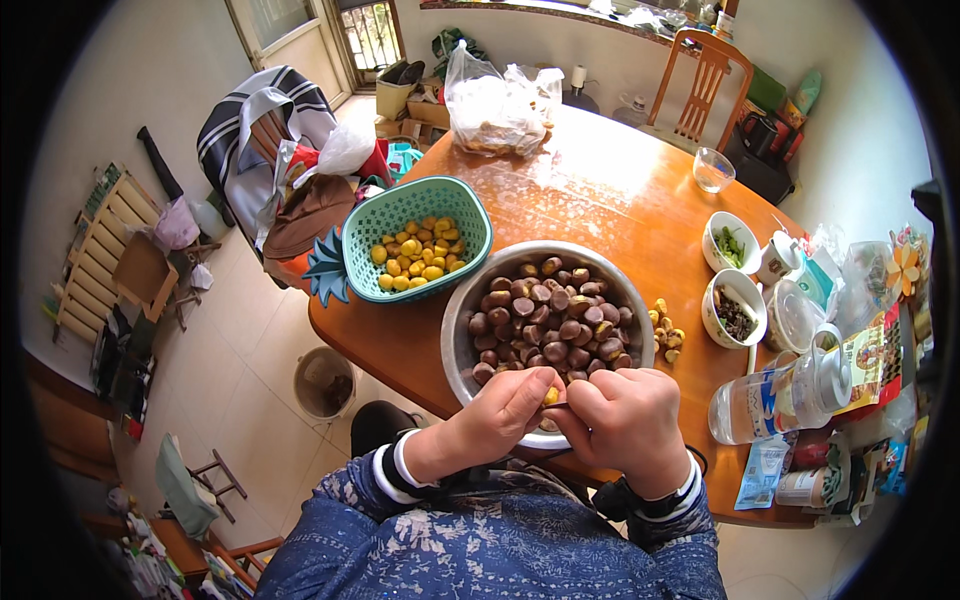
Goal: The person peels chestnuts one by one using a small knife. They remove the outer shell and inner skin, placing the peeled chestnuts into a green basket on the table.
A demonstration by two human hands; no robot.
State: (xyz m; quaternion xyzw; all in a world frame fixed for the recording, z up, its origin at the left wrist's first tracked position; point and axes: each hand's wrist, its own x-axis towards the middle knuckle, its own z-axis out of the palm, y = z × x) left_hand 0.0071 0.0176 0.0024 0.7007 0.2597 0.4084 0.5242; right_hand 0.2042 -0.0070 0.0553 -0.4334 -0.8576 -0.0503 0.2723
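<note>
My left hand (511, 403) pinches a partly peeled chestnut (551, 396), its yellow flesh showing between the fingertips. Against it, my right hand (628, 414) is closed, with a thin dark edge at the thumb that may be shell; I cannot tell exactly what it is. Both hands are over the near rim of a metal basin (454, 358) full of brown chestnuts (555, 351), several with split shells. To the left stands a teal pineapple-shaped basket (469, 214) holding peeled yellow chestnuts (417, 251). A small pile of yellowish chestnut pieces (669, 334) lies right of the basin.
On the right are bowls with greens (727, 244) and dark food (733, 311), a clear water bottle (765, 401) and packets. A glass bowl (712, 171) and a plastic bag (499, 112) sit farther back. A bin (324, 382) stands on the floor at left.
</note>
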